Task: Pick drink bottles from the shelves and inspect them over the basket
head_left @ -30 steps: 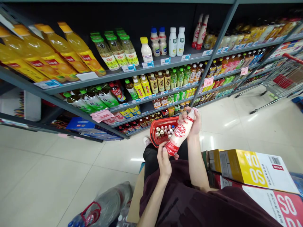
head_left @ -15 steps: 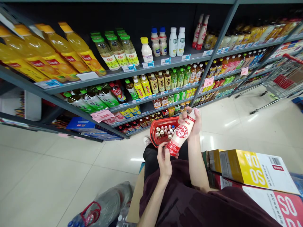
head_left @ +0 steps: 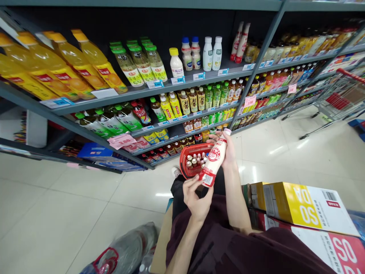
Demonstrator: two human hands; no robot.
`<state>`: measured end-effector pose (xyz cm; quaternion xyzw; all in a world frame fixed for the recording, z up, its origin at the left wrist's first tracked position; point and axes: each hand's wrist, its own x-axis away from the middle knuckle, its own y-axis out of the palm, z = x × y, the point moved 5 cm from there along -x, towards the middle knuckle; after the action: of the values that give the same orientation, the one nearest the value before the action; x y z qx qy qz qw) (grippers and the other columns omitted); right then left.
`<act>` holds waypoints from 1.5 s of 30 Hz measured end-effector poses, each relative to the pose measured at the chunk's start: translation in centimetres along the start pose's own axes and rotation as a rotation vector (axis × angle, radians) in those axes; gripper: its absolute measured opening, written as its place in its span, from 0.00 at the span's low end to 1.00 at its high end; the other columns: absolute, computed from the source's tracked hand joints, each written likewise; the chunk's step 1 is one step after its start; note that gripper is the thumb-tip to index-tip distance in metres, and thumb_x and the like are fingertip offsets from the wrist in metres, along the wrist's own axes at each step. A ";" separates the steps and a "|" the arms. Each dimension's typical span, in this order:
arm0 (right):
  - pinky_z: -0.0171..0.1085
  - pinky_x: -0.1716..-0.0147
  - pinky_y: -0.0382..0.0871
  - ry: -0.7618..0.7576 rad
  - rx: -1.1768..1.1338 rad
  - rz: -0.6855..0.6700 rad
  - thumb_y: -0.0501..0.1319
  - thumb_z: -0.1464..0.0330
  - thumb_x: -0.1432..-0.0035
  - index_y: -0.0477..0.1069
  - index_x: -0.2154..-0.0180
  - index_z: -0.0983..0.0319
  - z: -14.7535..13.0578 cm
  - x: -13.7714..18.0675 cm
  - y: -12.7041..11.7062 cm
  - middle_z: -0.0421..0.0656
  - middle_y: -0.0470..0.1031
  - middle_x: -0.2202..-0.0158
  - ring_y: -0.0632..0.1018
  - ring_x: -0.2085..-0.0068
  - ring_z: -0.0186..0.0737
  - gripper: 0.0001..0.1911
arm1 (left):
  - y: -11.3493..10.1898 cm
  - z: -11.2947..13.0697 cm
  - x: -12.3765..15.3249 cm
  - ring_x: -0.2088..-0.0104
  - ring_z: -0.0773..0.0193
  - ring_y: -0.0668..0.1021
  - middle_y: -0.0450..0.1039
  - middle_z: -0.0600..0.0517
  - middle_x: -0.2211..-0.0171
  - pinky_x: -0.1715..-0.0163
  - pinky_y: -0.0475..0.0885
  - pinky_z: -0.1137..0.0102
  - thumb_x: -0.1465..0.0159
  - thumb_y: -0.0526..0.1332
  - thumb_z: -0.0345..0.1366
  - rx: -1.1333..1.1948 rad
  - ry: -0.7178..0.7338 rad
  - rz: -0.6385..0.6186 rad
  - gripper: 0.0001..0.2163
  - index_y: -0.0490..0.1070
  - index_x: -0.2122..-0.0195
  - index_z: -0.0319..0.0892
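Filling the upper view, a grey shelf unit (head_left: 142, 4) with drinks in rows; pale tiled floor (head_left: 71, 217) below it; a wire trolley (head_left: 336, 102) well apart at far right; soda cartons (head_left: 296, 203) stacked on the person's right side, a clear-wrapped bundle (head_left: 137, 239) on the left; a red basket (head_left: 181, 161), apparently on the floor, beside the person's foot and near the lowest shelf; small bottles (head_left: 194, 161) inside it, mostly pale-capped.

Red-and-white bottle (head_left: 213, 160) held up before the lap, tilted, top end away from the body; it overlaps the basket in view, though whether it hangs directly above cannot be told; right hand (head_left: 229, 152) curled round its upper part from behind; left hand (head_left: 198, 198) grasping the base with fingers and thumb; smaller still, a round red emblem (head_left: 214, 155) facing the wearer, a barcode (head_left: 207, 179) near the base, a pale cap (head_left: 227, 131) in place.

Handling, as judged: the two-ended grip looks secure; best to let the base carry the weight, roll the body lightly between the fingers, and leave the printing uncovered; squeezing seems unwise, the wall being probably thin, slick plastic.
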<state>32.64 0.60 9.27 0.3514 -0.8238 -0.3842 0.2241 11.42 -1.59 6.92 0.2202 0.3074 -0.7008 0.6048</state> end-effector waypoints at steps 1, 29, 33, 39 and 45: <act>0.35 0.73 0.78 0.011 -0.014 -0.009 0.64 0.59 0.41 0.71 0.60 0.59 0.1 -0.1 -0.1 0.41 0.82 0.67 0.82 0.69 0.40 0.12 | -0.2 0.5 -0.1 0.56 0.57 0.81 0.74 0.50 0.59 0.56 0.81 0.58 0.45 0.73 0.27 -0.042 0.106 0.008 0.15 0.74 0.59 0.45; 0.30 0.76 0.71 0.077 -0.306 -0.112 0.60 0.59 0.39 0.70 0.59 0.59 -0.9 0.8 0.8 0.35 0.74 0.73 0.74 0.74 0.32 0.11 | -0.1 0.4 -0.4 0.56 0.57 0.79 0.72 0.49 0.55 0.56 0.79 0.59 0.47 0.75 0.29 0.052 0.072 -0.040 0.19 0.72 0.56 0.45; 0.33 0.74 0.72 0.059 -0.278 -0.065 0.60 0.59 0.39 0.71 0.58 0.58 -1.0 0.8 0.7 0.35 0.74 0.72 0.74 0.74 0.33 0.11 | 0.4 -1.2 -0.2 0.55 0.57 0.79 0.69 0.49 0.55 0.59 0.80 0.63 0.48 0.76 0.37 0.219 -0.205 -0.078 0.22 0.70 0.54 0.44; 0.33 0.75 0.72 0.048 -0.265 -0.069 0.61 0.58 0.39 0.70 0.58 0.57 -1.2 1.0 1.1 0.34 0.74 0.72 0.74 0.75 0.32 0.11 | 0.8 -2.7 0.5 0.65 0.62 0.78 0.71 0.52 0.63 0.66 0.78 0.69 0.47 0.76 0.45 0.421 -0.529 -0.074 0.22 0.71 0.56 0.43; 0.34 0.73 0.73 0.050 -0.267 -0.076 0.58 0.58 0.38 0.70 0.58 0.57 -1.0 1.0 0.9 0.35 0.74 0.71 0.75 0.74 0.33 0.11 | 1.3 -3.4 1.6 0.79 0.68 0.76 0.72 0.57 0.69 0.80 0.73 0.73 0.37 0.67 0.50 0.591 -0.732 -0.118 0.18 0.66 0.53 0.45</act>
<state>32.22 -0.24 10.68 0.3589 -0.7455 -0.4899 0.2745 12.22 -0.47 3.20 0.1034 -0.1268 -0.8230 0.5439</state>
